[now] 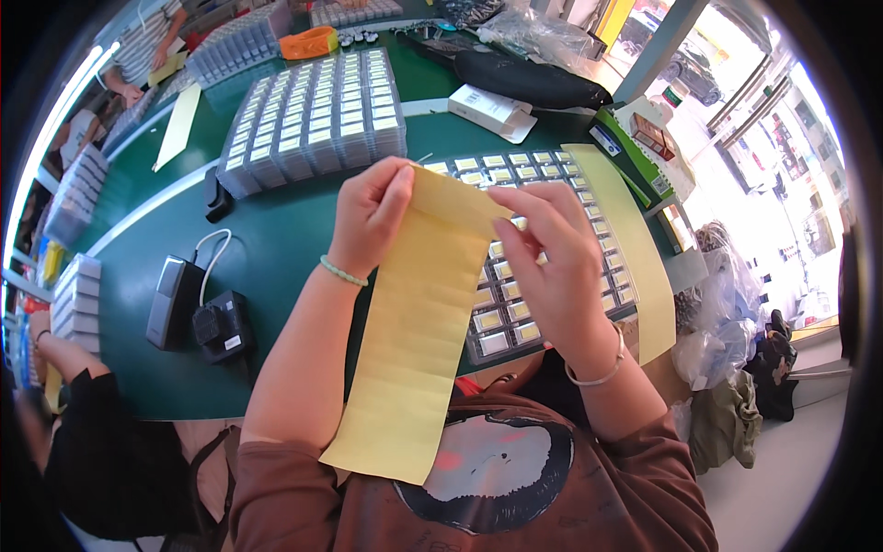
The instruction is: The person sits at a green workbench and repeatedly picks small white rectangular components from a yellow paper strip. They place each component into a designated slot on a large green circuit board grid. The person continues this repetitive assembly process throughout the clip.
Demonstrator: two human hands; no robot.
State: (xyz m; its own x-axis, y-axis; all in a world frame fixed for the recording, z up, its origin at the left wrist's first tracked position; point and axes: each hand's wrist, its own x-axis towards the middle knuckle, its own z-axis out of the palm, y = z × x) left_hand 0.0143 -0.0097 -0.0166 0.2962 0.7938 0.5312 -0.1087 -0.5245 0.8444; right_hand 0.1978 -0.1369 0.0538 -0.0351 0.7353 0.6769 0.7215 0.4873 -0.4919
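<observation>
Right now your left hand [370, 213] pinches the top of the long yellow paper strip [418, 336] at twelve o'clock; your right hand [552, 267] fingers its edge at two o'clock, above the tray of small boxes [501, 317].

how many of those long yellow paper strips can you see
3. One yellow strip is held up between the left hand and right hand; one lies right of the tray; one lies far left. More may be hidden.

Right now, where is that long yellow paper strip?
In the head view the yellow paper strip hangs at centre, pinched at its top by the left hand and right hand, above the tray of small boxes.
</observation>
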